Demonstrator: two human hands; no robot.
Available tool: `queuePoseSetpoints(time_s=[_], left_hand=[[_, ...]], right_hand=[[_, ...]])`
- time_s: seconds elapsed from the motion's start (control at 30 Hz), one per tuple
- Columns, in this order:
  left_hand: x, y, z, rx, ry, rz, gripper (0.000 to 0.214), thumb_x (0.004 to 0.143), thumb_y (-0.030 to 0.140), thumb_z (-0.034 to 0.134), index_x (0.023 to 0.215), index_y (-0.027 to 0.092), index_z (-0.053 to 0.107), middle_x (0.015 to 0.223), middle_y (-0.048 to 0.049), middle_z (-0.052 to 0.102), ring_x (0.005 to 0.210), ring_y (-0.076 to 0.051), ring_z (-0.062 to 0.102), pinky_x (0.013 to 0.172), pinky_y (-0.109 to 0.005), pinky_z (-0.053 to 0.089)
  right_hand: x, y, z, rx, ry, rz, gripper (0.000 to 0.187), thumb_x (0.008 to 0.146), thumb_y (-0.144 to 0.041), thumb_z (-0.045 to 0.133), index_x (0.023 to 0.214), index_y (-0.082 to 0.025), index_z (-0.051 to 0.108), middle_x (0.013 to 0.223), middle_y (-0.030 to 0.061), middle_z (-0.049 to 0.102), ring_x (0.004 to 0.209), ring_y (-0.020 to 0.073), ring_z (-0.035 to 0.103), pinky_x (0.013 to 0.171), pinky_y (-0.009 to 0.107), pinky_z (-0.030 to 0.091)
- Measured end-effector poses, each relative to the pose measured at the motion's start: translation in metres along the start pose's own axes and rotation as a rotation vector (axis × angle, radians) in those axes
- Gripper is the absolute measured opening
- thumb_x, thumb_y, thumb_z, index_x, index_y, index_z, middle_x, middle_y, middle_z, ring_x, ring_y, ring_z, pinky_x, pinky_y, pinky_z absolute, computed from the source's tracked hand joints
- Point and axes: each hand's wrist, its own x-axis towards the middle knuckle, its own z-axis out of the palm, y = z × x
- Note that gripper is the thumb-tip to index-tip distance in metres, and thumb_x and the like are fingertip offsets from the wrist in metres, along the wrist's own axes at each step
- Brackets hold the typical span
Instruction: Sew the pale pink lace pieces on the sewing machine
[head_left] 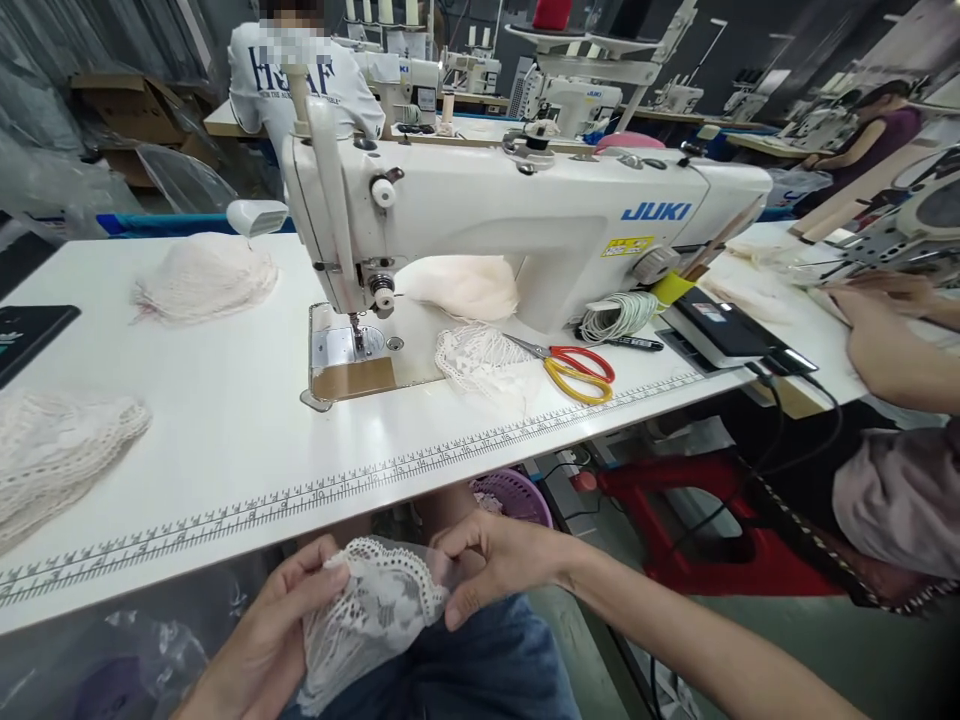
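Observation:
A white lace piece [375, 600] with a scalloped edge hangs between my two hands, above my lap and below the table's front edge. My left hand [292, 600] pinches its left side, thumb on top. At the right end my right hand [487, 560] grips the lace edge and a bit of sheer fabric between thumb and fingers. Beyond them on the table stands a white sewing machine [465, 200]. Another lace piece [480, 355] lies right of its needle plate, partly under the tips of scissors [577, 370] with red and yellow handles.
Stacked lace [60, 460] lies at the table's left, with a pale fabric pile [206, 280] behind it. A ruler strip [345, 490] runs along the front edge. A purple basket [517, 500] and red stool [720, 540] are below. A co-worker's arm [900, 340] works at right.

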Motion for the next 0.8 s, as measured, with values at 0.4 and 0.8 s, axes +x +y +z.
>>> queuePoseSetpoints(time_s=[0.4,0.8], left_hand=[[0.006,-0.009,0.0,-0.129,0.239,0.1,0.024,0.059,0.003,0.071,0.076,0.017,0.062,0.07,-0.0006,0.07,0.064,-0.019,0.069,0.055,-0.022,0.057],[0.002,-0.005,0.012,-0.102,0.34,0.081,0.021,0.072,0.001,0.064,0.088,0.015,0.066,0.073,-0.0021,0.071,0.067,-0.02,0.071,0.059,-0.025,0.06]], right_hand=[[-0.008,0.011,0.003,0.041,0.066,-0.019,0.047,0.046,-0.033,0.087,0.083,-0.013,0.065,0.068,-0.0048,0.06,0.062,0.0078,0.053,0.062,0.019,0.044],[-0.004,0.015,-0.005,0.17,0.026,0.024,0.033,0.06,-0.035,0.081,0.078,-0.011,0.067,0.072,-0.0014,0.061,0.066,0.0081,0.054,0.067,0.021,0.043]])
